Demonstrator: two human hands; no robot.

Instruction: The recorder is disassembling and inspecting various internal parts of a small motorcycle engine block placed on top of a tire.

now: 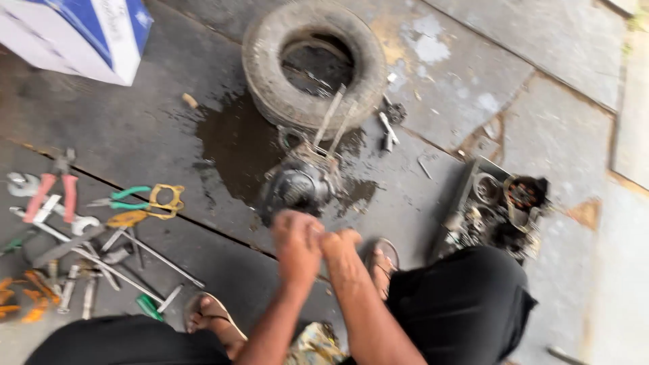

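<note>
My left hand (297,245) and my right hand (342,247) are pressed together in front of me, fingers curled. The blur hides whether anything small is between them. Just beyond them a dark, greasy engine part (297,188) lies on the wet concrete floor. Two metal rods (332,116) rise from it and lean against a worn tyre (269,67) lying flat behind it. My sandalled feet (211,315) show below my hands, and my knees are in black cloth.
Left on the floor are red-handled pliers (51,192), green-handled pliers (126,198), a yellow gasket (166,200), spanners and long rods (145,253). A tray of dirty parts (498,206) sits at right. A white and blue box (81,34) stands at top left. A dark oil puddle (233,145) spreads by the tyre.
</note>
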